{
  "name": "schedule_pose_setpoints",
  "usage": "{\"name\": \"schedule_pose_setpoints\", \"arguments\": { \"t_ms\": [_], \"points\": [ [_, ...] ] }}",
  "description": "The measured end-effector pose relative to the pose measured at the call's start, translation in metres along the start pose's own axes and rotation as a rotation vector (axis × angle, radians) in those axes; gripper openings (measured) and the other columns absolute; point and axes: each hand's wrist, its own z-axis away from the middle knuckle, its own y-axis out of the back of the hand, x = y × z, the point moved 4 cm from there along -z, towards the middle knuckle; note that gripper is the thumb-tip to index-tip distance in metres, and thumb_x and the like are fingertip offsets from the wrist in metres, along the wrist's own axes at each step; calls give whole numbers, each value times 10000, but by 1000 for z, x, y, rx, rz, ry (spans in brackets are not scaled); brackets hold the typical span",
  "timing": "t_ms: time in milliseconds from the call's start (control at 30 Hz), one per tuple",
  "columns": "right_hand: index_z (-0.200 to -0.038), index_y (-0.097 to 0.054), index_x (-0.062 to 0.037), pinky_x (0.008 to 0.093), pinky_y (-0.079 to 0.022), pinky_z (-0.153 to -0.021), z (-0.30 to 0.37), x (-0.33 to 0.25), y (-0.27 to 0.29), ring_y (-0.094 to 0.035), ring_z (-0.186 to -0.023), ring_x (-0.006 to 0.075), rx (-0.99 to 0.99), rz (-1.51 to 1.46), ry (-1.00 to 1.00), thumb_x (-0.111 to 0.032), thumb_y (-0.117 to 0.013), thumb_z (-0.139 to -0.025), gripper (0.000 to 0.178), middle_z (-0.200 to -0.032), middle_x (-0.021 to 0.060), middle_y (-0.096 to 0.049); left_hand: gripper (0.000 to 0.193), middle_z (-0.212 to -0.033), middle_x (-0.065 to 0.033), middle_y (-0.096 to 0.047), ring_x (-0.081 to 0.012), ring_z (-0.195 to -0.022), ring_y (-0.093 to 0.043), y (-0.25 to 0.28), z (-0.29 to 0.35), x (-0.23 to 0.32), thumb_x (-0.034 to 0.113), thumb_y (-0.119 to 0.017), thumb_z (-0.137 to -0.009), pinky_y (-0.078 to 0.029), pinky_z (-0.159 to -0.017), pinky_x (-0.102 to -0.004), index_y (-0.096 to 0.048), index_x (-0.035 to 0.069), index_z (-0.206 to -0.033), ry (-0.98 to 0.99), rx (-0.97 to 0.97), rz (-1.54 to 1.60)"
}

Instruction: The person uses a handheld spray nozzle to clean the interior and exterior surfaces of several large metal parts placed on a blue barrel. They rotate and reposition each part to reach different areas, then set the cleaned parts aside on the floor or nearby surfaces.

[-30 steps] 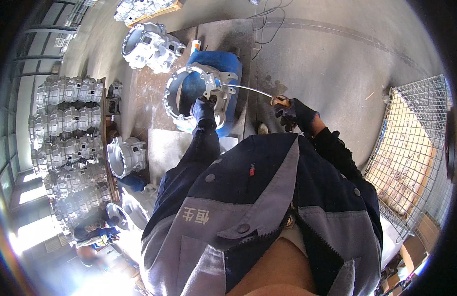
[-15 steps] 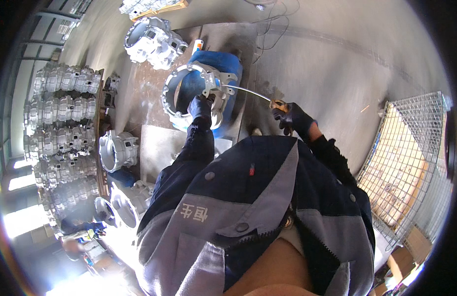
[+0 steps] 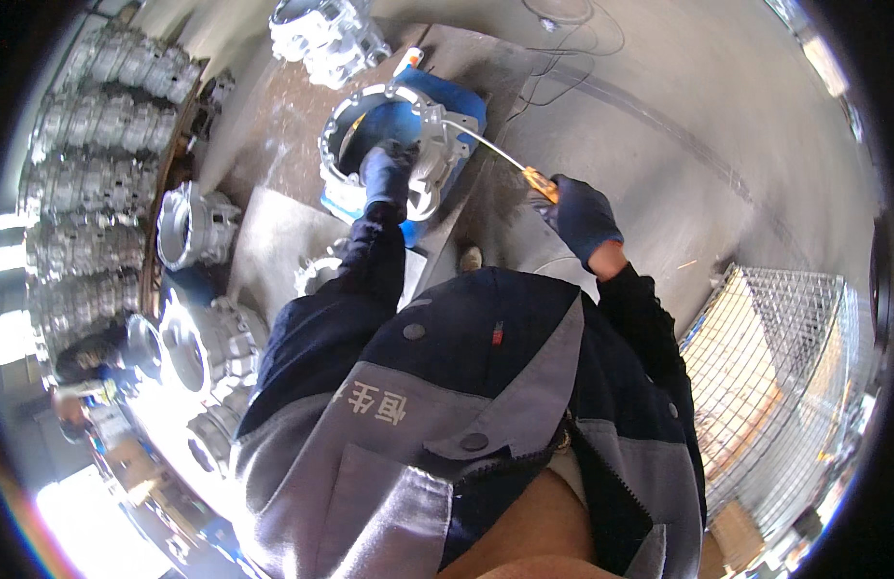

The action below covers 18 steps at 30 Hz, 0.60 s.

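A silver ring-shaped cast metal housing (image 3: 433, 164) rests on a blue support (image 3: 451, 93) on the brown-topped work table. My left hand (image 3: 389, 174), in a dark glove, is closed over the housing's near rim, its fingertips partly hidden at the opening. In my right hand (image 3: 580, 220), also gloved, is a long-shafted hand tool (image 3: 541, 183) with an orange-yellow handle and a thin metal rod. The rod's far end reaches the right side of the housing and appears to touch it; its tip is hard to make out.
Another housing (image 3: 329, 41) stands at the table's far end, near a white-and-orange cylinder (image 3: 408, 61). More housings (image 3: 198, 227) sit to the left, beside stacked rows of castings (image 3: 104, 183). A wire mesh cage (image 3: 766, 376) is at the right; a thin cable (image 3: 590, 77) lies on the floor.
The whole view has shifted, with the table and housing higher in it. My right hand has turned, and the tool's rod now slants more steeply. My left hand stays at the housing's rim.
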Motion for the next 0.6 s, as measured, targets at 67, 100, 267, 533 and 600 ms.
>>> {"name": "schedule_pose_setpoints", "arguments": {
  "t_ms": [67,100,267,533,600],
  "points": [
    [-951,-672,-59,457,-530,-693,15,5,7,-672,-804,389,-51,6,10,-439,-694,-866,390,-840,200,-691,252,-925,-161,-728,-333,-910,-694,39,26,-10,233,-726,-828,-533,-796,-402,-710,58,-1009,-121,294,134],
    [-992,-676,-66,447,-523,-707,21,7,6,-666,-815,399,-155,-63,-16,-480,-713,-854,438,-867,190,-692,260,-951,-163,-730,-323,-911,-699,58,44,-16,194,-720,-838,-532,-791,-406,-698,56,-1057,-122,453,-92],
    [-994,-674,-67,430,-520,-702,29,-5,9,-659,-810,399,-250,15,107,-463,-700,-872,415,-870,192,-688,319,-956,-184,-719,-347,-880,-694,99,130,-90,299,-675,-884,-530,-764,-412,-680,38,-1067,254,652,-312],
    [-1024,-671,-63,433,-522,-724,3,-28,20,-652,-835,414,-298,89,70,-444,-699,-866,414,-902,209,-689,357,-916,-220,-713,-396,-898,-694,50,244,-213,354,-589,-842,-542,-801,-484,-746,63,-975,734,214,-518],
    [-1014,-668,-67,453,-530,-716,-4,-44,15,-658,-835,418,-355,52,178,-497,-687,-859,457,-893,212,-691,375,-924,-225,-710,-398,-906,-695,43,248,-227,372,-582,-843,-544,-807,-485,-750,59,-965,681,96,-616]
  ]
}}
